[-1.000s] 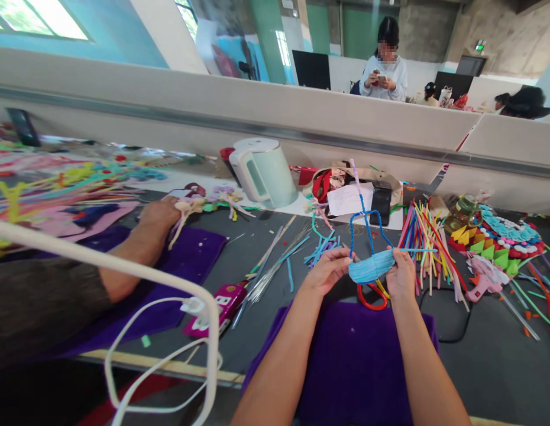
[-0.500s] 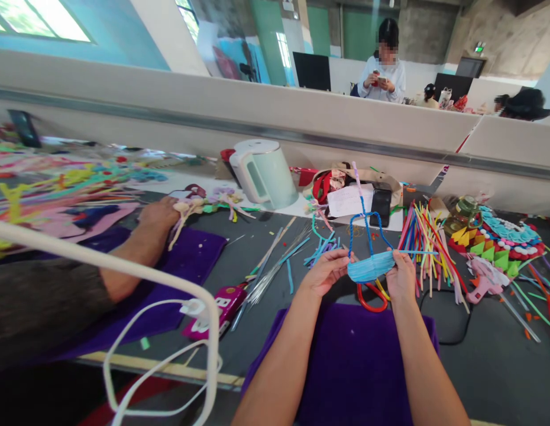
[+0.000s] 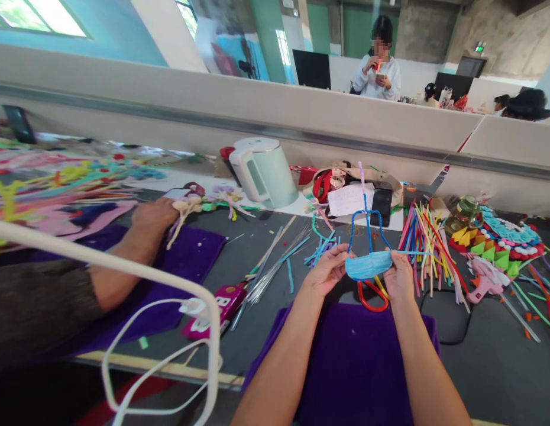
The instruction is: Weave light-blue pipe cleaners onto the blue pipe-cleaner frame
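Between my hands is a light blue boat shape (image 3: pixel 368 267) that looks made of pipe cleaners, with a dark blue frame (image 3: pixel 369 228) and a lilac tip rising from it. My left hand (image 3: pixel 329 271) pinches its left end, thumb and fingers closed. The right end is gripped by my right hand (image 3: pixel 400 273), where a loose light blue strand sticks out to the right. Just below lie red-handled scissors (image 3: pixel 372 300), partly hidden by the boat. Under my forearms a purple cloth (image 3: pixel 359 361) covers the table edge.
A bundle of coloured pipe cleaners (image 3: pixel 430 251) lies to the right, near a pink glue gun (image 3: pixel 485 278). A kettle (image 3: pixel 270 171) stands at the back. At left, a co-worker's hand (image 3: pixel 157 216) rests near a cream piece; a white tube (image 3: pixel 124 266) crosses the foreground.
The blue boat shape has shifted slightly left and up, with both my hands still on it. Across the partition, a standing person has raised a red item toward the head.
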{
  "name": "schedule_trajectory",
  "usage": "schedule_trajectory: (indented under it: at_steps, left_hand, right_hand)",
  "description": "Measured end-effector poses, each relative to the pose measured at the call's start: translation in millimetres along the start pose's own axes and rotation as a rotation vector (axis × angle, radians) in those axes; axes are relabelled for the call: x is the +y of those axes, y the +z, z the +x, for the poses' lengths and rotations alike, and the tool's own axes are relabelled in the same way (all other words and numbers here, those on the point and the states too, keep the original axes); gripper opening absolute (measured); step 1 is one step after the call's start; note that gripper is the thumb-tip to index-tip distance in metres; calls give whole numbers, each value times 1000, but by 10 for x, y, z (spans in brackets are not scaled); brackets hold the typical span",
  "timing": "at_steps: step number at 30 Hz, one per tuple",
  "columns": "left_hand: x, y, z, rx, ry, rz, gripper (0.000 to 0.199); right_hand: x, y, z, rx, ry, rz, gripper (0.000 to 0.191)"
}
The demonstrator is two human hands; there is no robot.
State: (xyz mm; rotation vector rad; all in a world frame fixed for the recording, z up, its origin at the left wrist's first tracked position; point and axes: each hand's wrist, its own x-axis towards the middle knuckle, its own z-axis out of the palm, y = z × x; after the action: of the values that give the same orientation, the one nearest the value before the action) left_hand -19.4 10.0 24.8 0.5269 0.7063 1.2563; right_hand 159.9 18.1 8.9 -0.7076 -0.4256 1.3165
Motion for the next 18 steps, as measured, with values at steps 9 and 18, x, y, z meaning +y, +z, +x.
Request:
schedule_trajectory:
  at_steps: [9, 18]
  left_hand:
    - [-131, 180, -13, -88, 13, 189, 47]
    - [-200, 177, 24, 57, 97, 264, 38]
  right_hand:
    - [-24, 3, -3, 79, -124, -48, 27]
    - [-93, 32, -40, 93, -55, -84, 25]
